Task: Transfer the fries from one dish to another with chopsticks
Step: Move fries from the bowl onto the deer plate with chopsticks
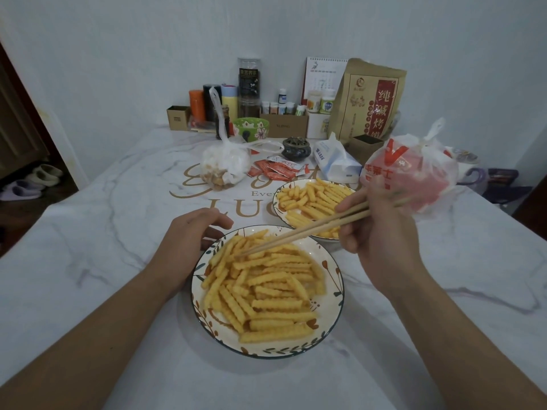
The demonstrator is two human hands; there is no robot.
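Marble table bore two dishes; right hand gripped chopsticks, tips among near dish's fries, left hand loosely curled beside it; pinching one likely came next.

A white marble-patterned table with gold lettering carried two leaf-rimmed plates of crinkle fries: a near plate and a far plate just behind it to the right. Beyond lay red sauce packets, a knotted clear bag, a tissue pack, a red-printed plastic bag, a green bowl and a dark lidded pot, perhaps an incense burner. Boxes, bottles and a brown paper bag lined the wall.
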